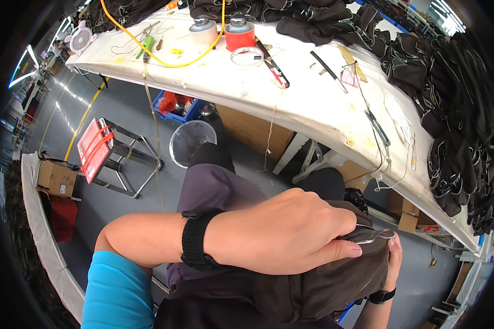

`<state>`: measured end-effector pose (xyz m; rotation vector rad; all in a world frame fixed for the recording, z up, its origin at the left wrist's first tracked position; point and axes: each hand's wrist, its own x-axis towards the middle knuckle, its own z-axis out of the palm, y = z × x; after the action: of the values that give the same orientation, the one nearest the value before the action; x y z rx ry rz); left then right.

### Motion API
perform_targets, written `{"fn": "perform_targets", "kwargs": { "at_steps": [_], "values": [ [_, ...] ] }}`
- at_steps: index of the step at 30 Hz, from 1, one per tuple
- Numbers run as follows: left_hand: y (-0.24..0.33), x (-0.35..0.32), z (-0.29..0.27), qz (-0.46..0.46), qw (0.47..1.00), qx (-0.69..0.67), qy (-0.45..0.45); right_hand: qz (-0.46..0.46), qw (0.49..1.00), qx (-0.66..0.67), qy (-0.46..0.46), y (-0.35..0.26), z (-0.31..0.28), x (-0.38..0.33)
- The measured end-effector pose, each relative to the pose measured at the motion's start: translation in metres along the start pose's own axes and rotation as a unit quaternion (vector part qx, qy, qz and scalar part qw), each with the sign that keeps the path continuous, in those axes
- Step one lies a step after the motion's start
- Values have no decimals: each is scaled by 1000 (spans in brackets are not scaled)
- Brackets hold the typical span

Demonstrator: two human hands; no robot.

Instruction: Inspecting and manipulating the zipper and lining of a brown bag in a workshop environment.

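Note:
A dark brown fabric bag [335,285] lies across my lap, with a silvery strip like a zipper [368,237] along its upper opening. My left hand [291,233], with a black band at the wrist, reaches across from the left. Its thumb and forefinger close on the bag's edge beside that strip. At the bag's right end my right hand [394,259] grips the fabric, thumb near the strip's end; most of its fingers are hidden behind the bag.
A white-covered table [203,74] curves ahead, bearing piles of dark fabric pieces [439,109], a red can [240,35], a red-and-black cutter [277,73] and scissors [377,129]. A yellow hose [164,64] loops over it. On the floor are a bucket [175,145] and a stool [96,145].

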<state>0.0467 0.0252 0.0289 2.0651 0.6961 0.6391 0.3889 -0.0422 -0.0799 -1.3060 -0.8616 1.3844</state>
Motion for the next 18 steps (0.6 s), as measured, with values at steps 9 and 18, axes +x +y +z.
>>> {"fn": "perform_targets", "kwargs": {
  "at_steps": [9,18],
  "values": [
    [-16,4,-5,-75,993,-88,16,5,997,37,63,-20,27,-11],
    [-77,-10,2,-345,835,-428,11,220,961,153,63,-44,34,-25]
  ]
}}
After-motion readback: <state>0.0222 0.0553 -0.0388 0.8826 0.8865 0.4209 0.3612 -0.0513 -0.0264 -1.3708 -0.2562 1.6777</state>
